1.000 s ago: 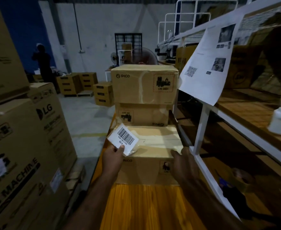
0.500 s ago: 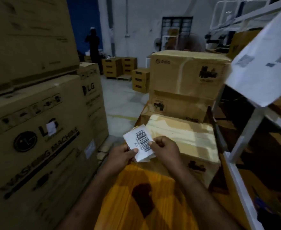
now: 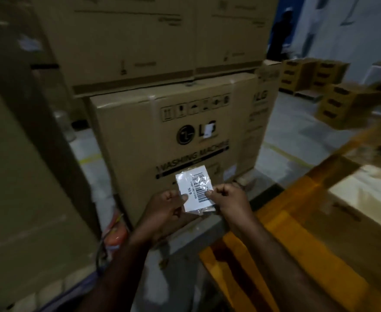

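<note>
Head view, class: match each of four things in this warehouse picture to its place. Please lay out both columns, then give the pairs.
Things
1. barcode label packet
2. LG washing machine carton
3. yellow platform
4. small stacked cartons

Places
a. on the floor, far right in the background
b. pinched between the left hand and the right hand
c. lower right, beneath the right forearm
d. straight ahead, directly behind the packet

Pairs: 1-b, 2-d, 3-c, 4-a
</note>
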`<act>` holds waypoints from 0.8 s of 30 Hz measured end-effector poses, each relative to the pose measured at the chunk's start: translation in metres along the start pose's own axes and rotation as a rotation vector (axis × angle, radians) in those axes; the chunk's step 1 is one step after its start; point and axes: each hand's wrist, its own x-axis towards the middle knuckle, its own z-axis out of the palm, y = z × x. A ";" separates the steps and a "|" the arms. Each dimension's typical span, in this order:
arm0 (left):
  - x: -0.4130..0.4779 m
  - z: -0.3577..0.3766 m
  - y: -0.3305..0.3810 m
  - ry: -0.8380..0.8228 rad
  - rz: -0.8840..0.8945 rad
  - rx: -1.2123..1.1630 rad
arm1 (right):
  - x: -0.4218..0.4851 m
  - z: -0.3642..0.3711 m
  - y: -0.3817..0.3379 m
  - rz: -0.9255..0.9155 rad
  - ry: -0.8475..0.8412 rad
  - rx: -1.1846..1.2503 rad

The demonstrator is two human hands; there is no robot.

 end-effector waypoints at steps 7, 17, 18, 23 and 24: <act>-0.024 -0.123 -0.026 0.245 -0.045 -0.048 | 0.004 0.132 0.015 0.148 -0.199 0.040; -0.059 -0.274 -0.090 0.494 -0.172 0.134 | 0.001 0.295 0.052 0.189 -0.365 -0.098; -0.066 -0.287 -0.100 0.522 -0.201 0.178 | -0.003 0.310 0.056 0.194 -0.402 -0.116; -0.099 -0.337 -0.149 0.687 -0.405 0.239 | -0.018 0.379 0.084 0.206 -0.588 -0.225; -0.104 -0.342 -0.157 0.717 -0.426 0.253 | -0.020 0.390 0.090 0.230 -0.617 -0.246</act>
